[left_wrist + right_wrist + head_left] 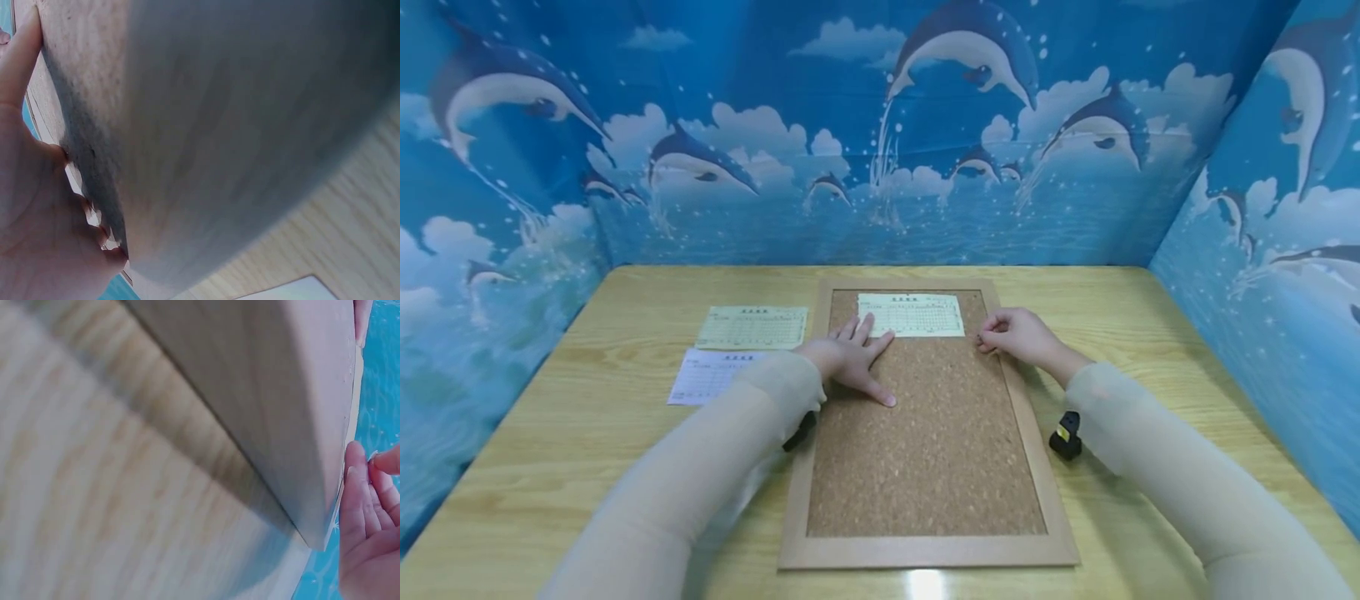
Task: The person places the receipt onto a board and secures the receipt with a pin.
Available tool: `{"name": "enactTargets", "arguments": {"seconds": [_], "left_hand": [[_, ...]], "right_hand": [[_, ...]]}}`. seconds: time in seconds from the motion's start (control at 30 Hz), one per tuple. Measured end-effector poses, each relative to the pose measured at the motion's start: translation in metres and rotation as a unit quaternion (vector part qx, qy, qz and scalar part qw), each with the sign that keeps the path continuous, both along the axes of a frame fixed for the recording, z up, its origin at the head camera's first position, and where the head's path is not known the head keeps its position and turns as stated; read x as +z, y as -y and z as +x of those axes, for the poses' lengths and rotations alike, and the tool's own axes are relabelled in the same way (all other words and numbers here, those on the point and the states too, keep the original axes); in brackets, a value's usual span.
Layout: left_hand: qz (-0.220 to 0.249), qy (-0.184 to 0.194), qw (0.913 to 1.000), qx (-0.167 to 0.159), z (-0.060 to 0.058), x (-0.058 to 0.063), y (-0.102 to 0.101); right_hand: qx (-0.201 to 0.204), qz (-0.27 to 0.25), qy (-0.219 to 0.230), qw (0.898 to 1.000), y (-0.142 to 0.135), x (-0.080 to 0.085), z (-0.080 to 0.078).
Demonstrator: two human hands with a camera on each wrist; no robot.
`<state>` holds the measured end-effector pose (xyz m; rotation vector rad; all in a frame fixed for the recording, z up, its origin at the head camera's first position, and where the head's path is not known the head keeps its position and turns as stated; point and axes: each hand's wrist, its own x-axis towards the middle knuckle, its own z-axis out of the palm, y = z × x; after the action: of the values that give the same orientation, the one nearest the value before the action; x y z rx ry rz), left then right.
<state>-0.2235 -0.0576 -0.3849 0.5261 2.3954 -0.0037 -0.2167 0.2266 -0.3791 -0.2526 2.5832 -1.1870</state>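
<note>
A pale green printed form [917, 321] lies on the upper part of a wood-framed cork board [925, 442]. A small dark dot shows at the form's top edge. My left hand [856, 358] rests on the board with fingers spread, some fingertips on the form's lower left corner. In the left wrist view its palm and fingers [19, 69] show beside the cork. Above the board's right frame, my right hand [1011, 333] pinches a tiny pale, pin-like object [373, 455] between thumb and fingertip. Its exact shape is too small to make out.
Left of the board, another green form [752, 327] and a white form [707, 377] lie on the wooden table [587, 467]; my left sleeve covers part of the white one. A dolphin-print curtain [850, 225] encloses the table's back and sides.
</note>
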Motion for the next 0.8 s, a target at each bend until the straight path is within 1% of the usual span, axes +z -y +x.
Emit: {"name": "enactTargets", "arguments": {"seconds": [0.07, 0.2, 0.3, 0.37, 0.43, 0.47, 0.53, 0.6, 0.63, 0.67, 0.8], "left_hand": [[0.001, -0.001, 1.0, -0.003, 0.0, 0.0, 0.0], [0.003, -0.001, 1.0, -0.009, -0.001, -0.002, 0.001], [-0.001, -0.001, 0.9999, -0.01, -0.002, -0.002, 0.001], [-0.003, 0.0, 0.9999, -0.01, -0.002, -0.002, 0.001], [-0.003, 0.001, 0.9999, -0.01, -0.002, -0.001, 0.001], [-0.004, 0.001, 0.9999, -0.01, -0.002, -0.001, 0.001], [-0.004, 0.002, 0.9999, -0.01, -0.001, 0.0, 0.0], [-0.005, 0.001, 0.9999, -0.009, -0.001, 0.0, 0.0], [-0.005, 0.001, 0.9999, -0.009, -0.001, 0.001, 0.0], [-0.005, 0.001, 1.0, -0.008, -0.001, 0.001, 0.0], [-0.001, -0.002, 1.0, -0.009, 0.0, 0.0, 0.0]], "right_hand": [[0.002, -0.011, 0.001, 1.0, -0.002, 0.0, 0.001], [0.001, -0.002, -0.013, 1.0, -0.005, -0.001, 0.003], [0.011, 0.025, -0.038, 0.999, -0.005, -0.002, 0.004], [0.032, 0.055, -0.061, 0.996, -0.004, -0.002, 0.004], [0.066, 0.1, -0.09, 0.989, -0.002, -0.001, 0.005], [0.089, 0.123, -0.109, 0.982, -0.001, 0.0, 0.005], [0.13, 0.165, -0.145, 0.967, 0.002, 0.001, 0.007], [0.162, 0.19, -0.175, 0.952, 0.005, 0.003, 0.007], [0.173, 0.198, -0.186, 0.947, 0.006, 0.004, 0.008], [0.181, 0.202, -0.193, 0.943, 0.007, 0.004, 0.008], [0.192, 0.212, -0.195, 0.938, 0.011, 0.005, 0.01]]}}
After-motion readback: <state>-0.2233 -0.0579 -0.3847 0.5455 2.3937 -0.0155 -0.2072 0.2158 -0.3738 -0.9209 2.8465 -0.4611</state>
